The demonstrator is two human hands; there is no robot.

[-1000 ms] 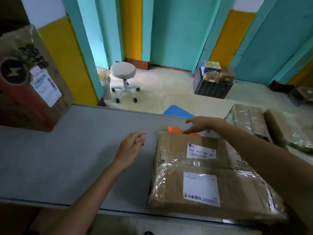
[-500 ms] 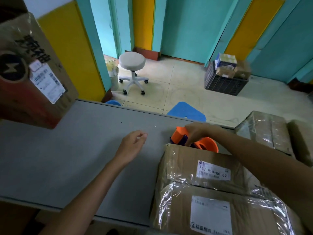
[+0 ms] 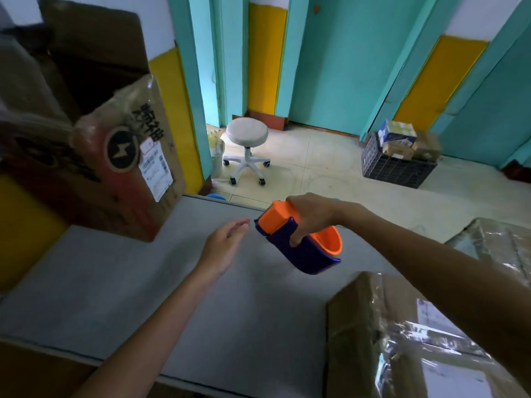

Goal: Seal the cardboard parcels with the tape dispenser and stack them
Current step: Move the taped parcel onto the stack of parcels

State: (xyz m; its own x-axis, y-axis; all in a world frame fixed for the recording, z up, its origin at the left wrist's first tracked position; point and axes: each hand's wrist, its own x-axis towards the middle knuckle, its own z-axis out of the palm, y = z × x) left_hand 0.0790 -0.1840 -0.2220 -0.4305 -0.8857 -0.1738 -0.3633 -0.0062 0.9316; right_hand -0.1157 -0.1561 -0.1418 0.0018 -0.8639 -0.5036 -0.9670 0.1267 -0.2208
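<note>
Tape dispenser (image 3: 309, 261), orange on top with a purple body, sits in the right hand (image 3: 311, 215). It is held in the air over the far part of the grey surface (image 3: 138, 297), tilted so its orange nose points left and its round end points down toward the parcels. The right hand's fingers (image 3: 295, 239) are curled round the handle from above, clamped on it. The left hand (image 3: 219, 249) hovers just left of the dispenser's nose, its fingers straight and close together, holding nothing; a small gap shows between them and the dispenser. At the near right corner of the surface lies a cardboard parcel (image 3: 373, 326) wrapped in glossy clear tape, with white labels on top, partly hidden by the right forearm. A large open cardboard box (image 3: 129, 173) with a round lightning logo and a shipping label stands at the left end of the surface. Another taped parcel (image 3: 494, 242) lies at the far right edge. On the tiled floor beyond stand a white wheeled stool (image 3: 247, 136) and a black crate (image 3: 398, 169) holding small boxes
</note>
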